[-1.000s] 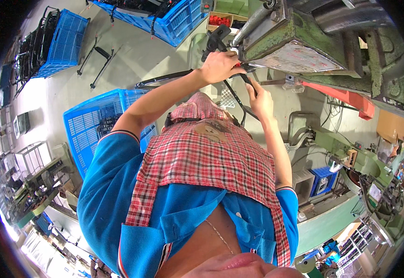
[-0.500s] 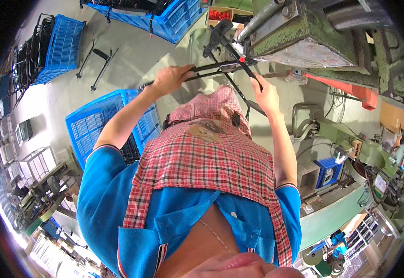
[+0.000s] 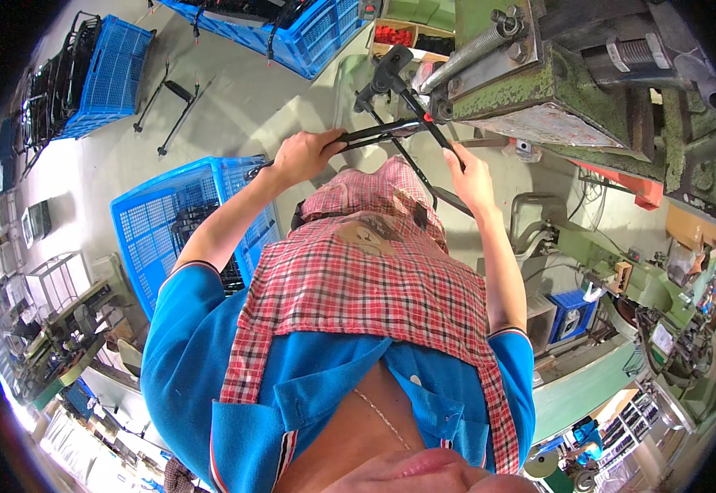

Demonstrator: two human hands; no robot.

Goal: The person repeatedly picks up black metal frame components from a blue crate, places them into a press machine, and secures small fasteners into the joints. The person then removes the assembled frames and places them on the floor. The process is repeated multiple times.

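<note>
Head view: left hand (image 3: 300, 158) and right hand (image 3: 471, 176) both curl around a black tubular frame (image 3: 380, 130) beside green machinery (image 3: 572, 92).

Bright overall; the smooth pale-grey floor (image 3: 230, 123) glares white at 9 o'clock and carries soft shadows near 11 o'clock. Fisheye distortion bends straight edges toward the rim, with 4 black corners. The bare right hand (image 3: 471, 179) and red-and-black plaid cloth apron (image 3: 358, 283) look sharp; rim detail at 8 o'clock blurs.

Upper left: 1 blue crate (image 3: 117, 70) holds black racks (image 3: 58, 94). 1 black H-shaped part (image 3: 180, 90) lies on the floor (image 3: 239, 103) nearby.
</note>
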